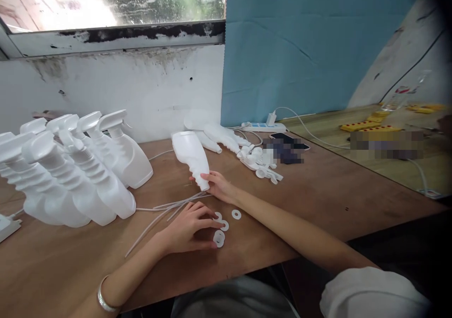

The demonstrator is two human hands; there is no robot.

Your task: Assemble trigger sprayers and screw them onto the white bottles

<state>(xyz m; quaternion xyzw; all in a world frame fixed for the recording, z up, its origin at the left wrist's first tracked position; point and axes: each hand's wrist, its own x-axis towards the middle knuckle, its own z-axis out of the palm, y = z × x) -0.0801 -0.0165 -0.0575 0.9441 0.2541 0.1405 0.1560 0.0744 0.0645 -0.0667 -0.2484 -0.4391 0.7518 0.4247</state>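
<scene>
My right hand (219, 187) is closed around the narrow neck of a white plastic spray bottle (190, 153). The bottle lies tilted, its wide base pointing away from me and its mouth towards me. Close to the table, my left hand (190, 226) has its thumb and forefinger apart at several flat white washers (219, 239); whether it touches one I cannot tell. A separate washer (236, 214) lies to the right. Thin white tubes (155, 221) spread over the table beyond my left hand, passing below the bottle's mouth.
Several spray bottles with trigger heads (77, 181) stand at the left. Behind the held bottle lie more bottles without heads (221, 136), beside a pile of white trigger parts (259, 160). A phone (291, 141) and a power strip (263, 127) sit further back.
</scene>
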